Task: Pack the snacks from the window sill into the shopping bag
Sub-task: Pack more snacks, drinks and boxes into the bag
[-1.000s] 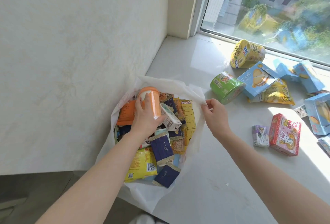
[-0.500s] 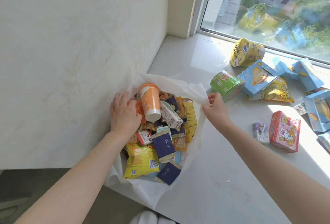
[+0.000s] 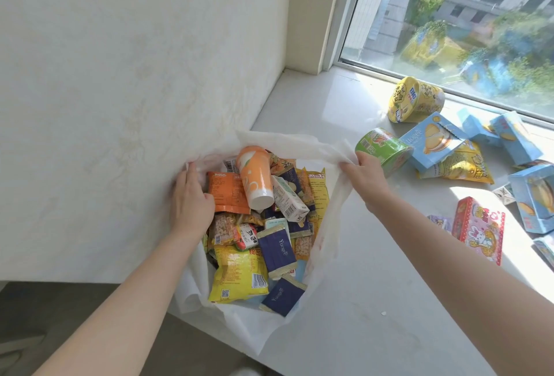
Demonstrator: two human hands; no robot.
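Note:
A white shopping bag (image 3: 299,139) lies open on the window sill (image 3: 368,279) by the left wall, full of snack packets. An orange cup (image 3: 254,179) lies on top of them, base toward me. My left hand (image 3: 192,199) grips the bag's left rim next to an orange packet (image 3: 227,191). My right hand (image 3: 364,179) pinches the bag's right rim and pulls it outward. On the sill to the right lie a green cup (image 3: 383,151), a yellow cup (image 3: 415,100), a light blue box (image 3: 431,140), a yellow packet (image 3: 461,166) and a pink box (image 3: 479,230).
More light blue boxes (image 3: 515,136) lie near the window glass (image 3: 479,16) and at the right edge. A small purple carton (image 3: 440,223) lies by the pink box. The wall (image 3: 120,76) stands close on the left; the sill's front edge drops to the floor.
My left hand let go of the orange cup, which now lies in the bag, and moved to the bag's left rim. My right hand pulled the right rim further out.

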